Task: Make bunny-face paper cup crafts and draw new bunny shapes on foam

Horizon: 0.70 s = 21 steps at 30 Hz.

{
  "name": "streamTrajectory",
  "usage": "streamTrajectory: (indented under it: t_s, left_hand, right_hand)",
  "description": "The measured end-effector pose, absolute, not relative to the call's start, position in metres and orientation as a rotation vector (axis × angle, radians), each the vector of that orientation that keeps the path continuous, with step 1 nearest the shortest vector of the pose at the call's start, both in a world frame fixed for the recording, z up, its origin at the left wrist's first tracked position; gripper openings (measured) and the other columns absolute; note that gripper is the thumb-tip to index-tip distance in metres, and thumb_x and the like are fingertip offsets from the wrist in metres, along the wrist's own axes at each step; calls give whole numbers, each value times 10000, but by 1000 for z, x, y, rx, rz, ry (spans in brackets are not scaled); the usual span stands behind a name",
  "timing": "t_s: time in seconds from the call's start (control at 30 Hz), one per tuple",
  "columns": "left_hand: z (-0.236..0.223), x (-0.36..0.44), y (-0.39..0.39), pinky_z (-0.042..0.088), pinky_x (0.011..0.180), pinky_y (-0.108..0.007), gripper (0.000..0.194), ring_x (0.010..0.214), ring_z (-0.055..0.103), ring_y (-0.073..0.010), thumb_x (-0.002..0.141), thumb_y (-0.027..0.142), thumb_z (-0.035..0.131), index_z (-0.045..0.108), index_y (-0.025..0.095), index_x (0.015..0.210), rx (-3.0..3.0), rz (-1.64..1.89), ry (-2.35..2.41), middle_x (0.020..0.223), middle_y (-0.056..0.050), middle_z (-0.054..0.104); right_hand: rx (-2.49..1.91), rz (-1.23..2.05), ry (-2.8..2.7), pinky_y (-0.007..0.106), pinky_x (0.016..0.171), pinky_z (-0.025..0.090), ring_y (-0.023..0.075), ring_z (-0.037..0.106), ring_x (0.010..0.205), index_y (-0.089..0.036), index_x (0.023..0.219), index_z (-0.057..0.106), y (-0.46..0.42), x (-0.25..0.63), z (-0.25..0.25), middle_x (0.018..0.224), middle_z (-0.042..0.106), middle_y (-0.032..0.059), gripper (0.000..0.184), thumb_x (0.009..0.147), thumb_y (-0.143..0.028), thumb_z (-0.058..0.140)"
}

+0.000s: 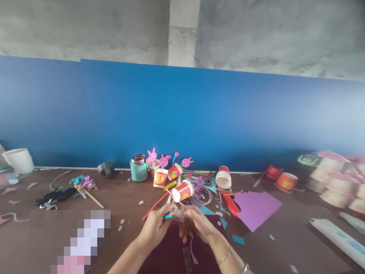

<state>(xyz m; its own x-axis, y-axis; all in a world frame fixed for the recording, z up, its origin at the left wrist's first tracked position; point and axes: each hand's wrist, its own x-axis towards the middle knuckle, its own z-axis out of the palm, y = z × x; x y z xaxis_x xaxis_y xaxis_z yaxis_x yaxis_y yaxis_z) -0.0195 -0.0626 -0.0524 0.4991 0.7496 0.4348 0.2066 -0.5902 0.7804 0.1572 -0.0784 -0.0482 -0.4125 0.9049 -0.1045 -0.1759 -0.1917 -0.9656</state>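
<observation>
My left hand [155, 226] and my right hand [199, 224] meet low in the middle, fingers closed against each other. Between them is a small, blurred, partly clear piece [178, 215], with a blue bit [167, 216] at my left fingers; its kind is unclear. A thin purple strip [193, 251] hangs beneath my right hand. Just beyond my fingertips a red-and-white paper cup [183, 191] lies tilted on its side. Behind it are another paper cup [161, 178] and pink paper animal faces [163, 161] on stems.
A teal jar [138, 168] stands near the blue partition. Purple paper [258, 209], red-handled scissors [231, 203] and scraps lie at right, before stacked cups [333, 179] and a white power strip [339, 238]. Black keys or straps [55, 196] lie left.
</observation>
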Motion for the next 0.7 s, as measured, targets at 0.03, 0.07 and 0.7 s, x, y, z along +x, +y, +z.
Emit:
streamTrajectory:
  t_s: [0.03, 0.07, 0.7]
  left_hand:
    - [-53, -20, -63, 472, 733, -227, 278, 785, 651, -166, 859, 188, 455, 593, 217, 1100, 2099, 1037, 803, 903, -40, 704]
    - [-53, -20, -63, 472, 730, -226, 292, 785, 651, -165, 851, 177, 453, 591, 222, 1104, 2125, 1030, 827, 912, -39, 703]
    - [-54, -22, -60, 456, 772, -220, 321, 868, 660, -182, 827, 134, 486, 594, 229, 1114, 2110, 1032, 928, 1003, -39, 697]
  right_hand:
    - [-941, 1701, -1268, 142, 265, 225, 121, 561, 306, -138, 693, 553, -79, 157, -48, 484, 661, 46, 214, 718, -315, 436]
    - [-950, 1680, -1283, 145, 267, 220, 120, 560, 307, -135, 689, 559, -79, 156, -47, 492, 664, 50, 220, 715, -310, 429]
    - [-831, 1714, -1282, 149, 340, 292, 161, 651, 479, -127, 864, 571, -81, 158, -46, 609, 689, 52, 314, 722, -406, 556]
